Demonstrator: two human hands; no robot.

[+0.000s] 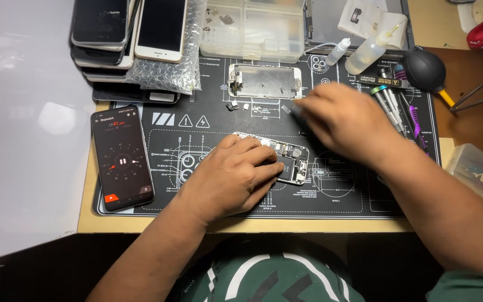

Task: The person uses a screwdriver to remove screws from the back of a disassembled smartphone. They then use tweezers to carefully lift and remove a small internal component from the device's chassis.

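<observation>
A person's left hand (pixel 231 178) is pressing flat on an opened phone (pixel 286 159) on a black repair mat (pixel 342 196), while the blurred right hand (pixel 346 120) is hovering near small parts (pixel 233 105), its grip impossible to tell.

We see the left hand (pixel 231 178) pressed flat on an opened phone (pixel 286 157) lying on the black repair mat (pixel 336 193) on the counter (pixel 157 225). The right hand (pixel 345 120) hovers blurred just above the mat, near a detached screen frame (pixel 264 81). A dark phone showing a stopwatch (pixel 122 158) lies left; screwdrivers (pixel 389 103) lie right.
</observation>
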